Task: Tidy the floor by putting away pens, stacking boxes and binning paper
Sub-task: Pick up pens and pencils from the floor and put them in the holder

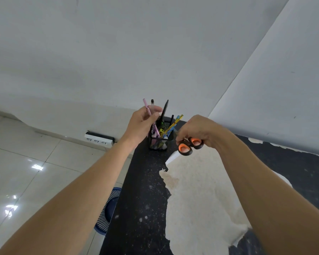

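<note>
A black wire-mesh pen holder (158, 143) stands on the worn black tabletop (142, 190), filled with pens. At its 10 o'clock, the left hand (142, 124) grips a pink pen (147, 108) and others above it; at 3 o'clock, the right hand (197, 129) holds black-and-orange scissors (189, 146) by the handles.

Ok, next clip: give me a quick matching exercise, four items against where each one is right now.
Items:
1. scissors
2. pink pen
3. mesh pen holder
4. blue basket

Places:
A. on the floor beside the table
B. gripped by the right hand
C. standing on the black table
D. held by the left hand over the holder

Pairs: 1-B, 2-D, 3-C, 4-A
</note>
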Demonstrator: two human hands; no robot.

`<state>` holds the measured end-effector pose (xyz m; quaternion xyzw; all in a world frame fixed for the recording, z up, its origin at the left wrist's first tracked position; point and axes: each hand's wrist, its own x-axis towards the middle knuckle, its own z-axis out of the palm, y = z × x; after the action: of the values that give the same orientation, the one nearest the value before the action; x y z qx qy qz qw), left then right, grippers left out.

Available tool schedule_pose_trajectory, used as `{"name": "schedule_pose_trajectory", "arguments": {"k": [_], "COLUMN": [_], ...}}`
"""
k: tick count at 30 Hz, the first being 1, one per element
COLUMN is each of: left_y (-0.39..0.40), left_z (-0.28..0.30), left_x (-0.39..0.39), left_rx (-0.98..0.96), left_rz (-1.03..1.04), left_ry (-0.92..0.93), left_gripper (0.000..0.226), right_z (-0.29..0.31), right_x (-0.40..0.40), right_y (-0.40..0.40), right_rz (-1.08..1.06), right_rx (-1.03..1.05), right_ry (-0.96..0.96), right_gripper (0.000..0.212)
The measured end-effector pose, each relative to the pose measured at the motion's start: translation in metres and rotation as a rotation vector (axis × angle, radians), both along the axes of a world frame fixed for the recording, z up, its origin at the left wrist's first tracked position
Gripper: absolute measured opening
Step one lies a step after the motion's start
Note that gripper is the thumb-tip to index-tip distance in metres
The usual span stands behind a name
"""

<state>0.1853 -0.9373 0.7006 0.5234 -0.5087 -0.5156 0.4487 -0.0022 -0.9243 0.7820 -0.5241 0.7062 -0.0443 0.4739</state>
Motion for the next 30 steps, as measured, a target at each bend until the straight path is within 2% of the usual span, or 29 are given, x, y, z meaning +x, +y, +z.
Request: {"name": "schedule_pose_trajectory", "arguments": {"k": [2, 5, 7, 9, 11, 13, 15, 18, 22, 26, 30], "left_y": [0.001, 0.000, 0.001, 0.004, 0.007, 0.009, 0.011, 0.015, 0.017, 0.019, 0.018], "left_z": [-0.001, 0.001, 0.000, -0.005, -0.013, -0.020, -0.024, -0.026, -0.019, -0.006, 0.004], "left_x": [0.000, 0.001, 0.002, 0.002, 0.003, 0.004, 0.006, 0.008, 0.015, 0.018, 0.025], "left_rx": [0.031, 0.102, 0.117, 0.093, 0.050, -0.008, -0.069, -0.135, -0.178, -0.207, -0.265], "left_rz": [-0.019, 0.005, 0.021, 0.012, -0.014, 0.001, 0.048, 0.098, 0.238, 0.382, 0.493], "left_ry": [0.091, 0.214, 0.173, 0.044, -0.094, -0.168, -0.213, -0.250, -0.167, -0.038, 0.047], "left_gripper": [0.027, 0.057, 0.070, 0.073, 0.069, 0.058, 0.044, 0.034, 0.027, 0.030, 0.030], "right_z": [0.002, 0.007, 0.011, 0.014, 0.016, 0.014, 0.009, 0.005, -0.004, -0.019, -0.034], "right_x": [0.001, 0.005, 0.007, 0.009, 0.011, 0.013, 0.013, 0.014, 0.019, 0.023, 0.026], "right_y": [-0.002, -0.003, -0.004, -0.004, -0.005, -0.009, -0.011, -0.010, -0.003, 0.002, 0.011], "right_rz": [0.018, 0.074, 0.087, 0.087, 0.092, 0.088, 0.024, -0.123, -0.276, -0.381, -0.329], "right_rx": [-0.019, 0.010, 0.022, 0.006, -0.027, -0.069, -0.109, -0.198, -0.323, -0.359, -0.346], "right_ry": [0.053, 0.103, 0.106, 0.115, 0.154, 0.158, 0.119, 0.027, -0.074, -0.155, -0.238], "right_gripper": [0.027, 0.015, 0.014, 0.016, 0.017, 0.007, 0.027, 0.029, 0.018, 0.024, 0.043]}}
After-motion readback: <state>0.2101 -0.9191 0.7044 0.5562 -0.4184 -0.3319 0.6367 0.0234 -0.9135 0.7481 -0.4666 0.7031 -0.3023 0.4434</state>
